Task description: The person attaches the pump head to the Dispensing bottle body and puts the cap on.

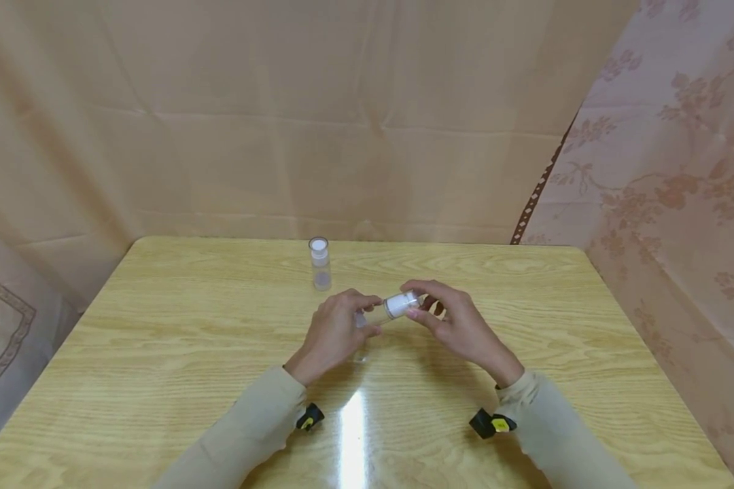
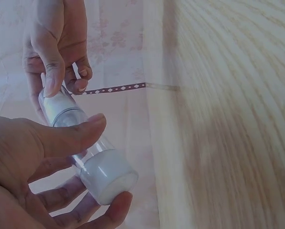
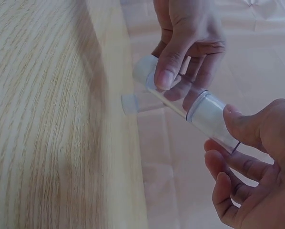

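Note:
Both hands hold a clear plastic bottle with white ends, tilted above the table, its capped end towards the right. My left hand [image 1: 336,329] grips the clear body, with the thumb across it and the fingers beneath; the white base [image 2: 111,176] shows past the fingers in the left wrist view. Around the other end, my right hand [image 1: 455,322] pinches the clear cap over the white top [image 3: 211,114] between thumb and fingers. A second bottle [image 1: 321,265] of the same kind stands upright at the back of the table, beyond the left hand.
The wood-grain table [image 1: 177,353] has a glossy top with a bright light reflection near its front. A beige cloth [image 1: 251,136] hangs behind the back edge. To the right is a pink flowered cloth [image 1: 679,204]. Each wrist wears a small black camera.

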Demonstrator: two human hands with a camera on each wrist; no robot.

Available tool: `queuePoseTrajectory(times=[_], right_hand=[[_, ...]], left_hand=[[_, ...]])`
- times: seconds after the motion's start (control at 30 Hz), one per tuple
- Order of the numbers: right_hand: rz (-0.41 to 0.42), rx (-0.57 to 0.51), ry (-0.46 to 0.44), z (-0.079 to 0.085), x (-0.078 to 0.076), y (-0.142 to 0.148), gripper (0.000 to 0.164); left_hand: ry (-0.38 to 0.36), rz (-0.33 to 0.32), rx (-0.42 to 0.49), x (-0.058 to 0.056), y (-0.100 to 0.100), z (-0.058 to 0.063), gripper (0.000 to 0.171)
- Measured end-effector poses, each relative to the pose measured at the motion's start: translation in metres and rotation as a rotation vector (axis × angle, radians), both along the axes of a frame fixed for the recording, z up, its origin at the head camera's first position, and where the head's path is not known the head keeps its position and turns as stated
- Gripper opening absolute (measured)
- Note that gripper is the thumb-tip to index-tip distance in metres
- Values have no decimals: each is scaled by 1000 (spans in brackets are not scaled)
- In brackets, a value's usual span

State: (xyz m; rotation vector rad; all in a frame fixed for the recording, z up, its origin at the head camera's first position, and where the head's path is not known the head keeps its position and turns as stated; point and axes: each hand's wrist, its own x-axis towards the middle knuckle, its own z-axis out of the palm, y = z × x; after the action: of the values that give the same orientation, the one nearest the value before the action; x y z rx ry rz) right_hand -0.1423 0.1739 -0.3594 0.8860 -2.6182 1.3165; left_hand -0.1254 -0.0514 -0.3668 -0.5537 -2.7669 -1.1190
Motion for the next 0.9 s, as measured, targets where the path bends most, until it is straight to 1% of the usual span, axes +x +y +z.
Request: queuePoseTrajectory(times=[0.1, 0.23, 0.5, 0.73, 0.9], right_hand=[[-2, 0, 10, -1, 0, -1, 34], [-5, 4, 1, -2, -1, -1, 32], [1, 2, -9, -1, -1, 2, 33], [-26, 2, -26, 0, 0, 1, 33], [-36, 4, -11, 0, 0, 2, 33]], left_hand=[[-1, 8, -11, 0, 1, 1, 41], [-10, 11, -23, 0, 1, 1, 40], [1, -3, -43, 0, 2, 1, 39], [12, -9, -50, -2, 3, 1, 39], [7, -10, -46, -2, 5, 2, 38]])
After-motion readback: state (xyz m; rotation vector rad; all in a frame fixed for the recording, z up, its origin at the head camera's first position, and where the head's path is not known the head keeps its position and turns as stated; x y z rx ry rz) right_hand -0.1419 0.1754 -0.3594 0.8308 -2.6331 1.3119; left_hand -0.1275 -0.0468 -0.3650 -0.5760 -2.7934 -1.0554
